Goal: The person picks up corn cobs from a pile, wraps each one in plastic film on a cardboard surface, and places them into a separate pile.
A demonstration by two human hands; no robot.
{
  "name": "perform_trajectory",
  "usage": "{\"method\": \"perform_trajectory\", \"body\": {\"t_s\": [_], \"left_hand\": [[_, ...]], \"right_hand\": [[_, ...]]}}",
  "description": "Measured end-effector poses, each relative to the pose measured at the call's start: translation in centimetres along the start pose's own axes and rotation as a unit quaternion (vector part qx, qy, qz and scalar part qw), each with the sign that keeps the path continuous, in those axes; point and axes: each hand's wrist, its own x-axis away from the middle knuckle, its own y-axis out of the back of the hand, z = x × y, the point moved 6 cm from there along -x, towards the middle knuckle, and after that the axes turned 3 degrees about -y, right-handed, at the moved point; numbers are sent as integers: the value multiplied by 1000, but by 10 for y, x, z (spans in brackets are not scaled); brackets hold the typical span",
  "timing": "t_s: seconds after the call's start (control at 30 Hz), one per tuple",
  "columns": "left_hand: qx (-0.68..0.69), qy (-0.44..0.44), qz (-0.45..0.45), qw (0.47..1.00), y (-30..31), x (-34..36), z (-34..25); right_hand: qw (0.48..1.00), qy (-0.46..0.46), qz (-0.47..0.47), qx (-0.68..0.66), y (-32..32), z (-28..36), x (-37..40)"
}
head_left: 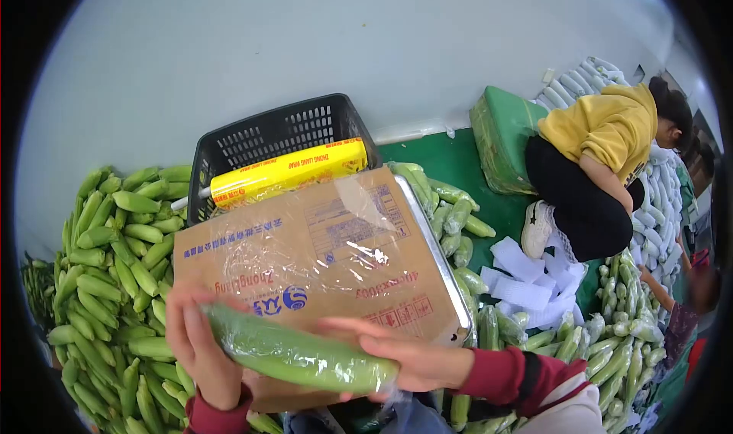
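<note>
An ear of corn in its green husk (298, 350), wrapped in clear film, lies slanted between my two hands above the cardboard. My left hand (202, 346) is closed around its left end, the fingers somewhat blurred. At the right end, my right hand (416, 361) grips it, the thumb along the top and some fingers hidden beneath. Below them is a cardboard sheet (259, 258) with clear film stretched across its printed face. Just beyond it, a yellow roll of cling wrap (290, 173) rests across a black plastic basket (275, 132).
Unwrapped corn (114, 281) is heaped at left. Wrapped corn (611, 358) lies at right on a green floor (435, 150). A person in a yellow top (603, 129) crouches near a green stool (504, 140) and white foam sleeves (527, 281). Another person's sleeve (683, 323) shows far right.
</note>
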Motion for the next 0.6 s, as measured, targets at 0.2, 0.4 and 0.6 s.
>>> {"method": "perform_trajectory", "body": {"t_s": [0.2, 0.4, 0.6], "left_hand": [[-310, -203, 331, 868, -39, 46, -8], [-156, -75, 448, 877, -95, 53, 1], [-81, 107, 521, 843, -111, 56, 42]], "right_hand": [[918, 345, -185, 69, 80, 49, 33], [820, 513, -184, -175, 45, 92, 19], [864, 435, -248, 50, 53, 37, -13]]}}
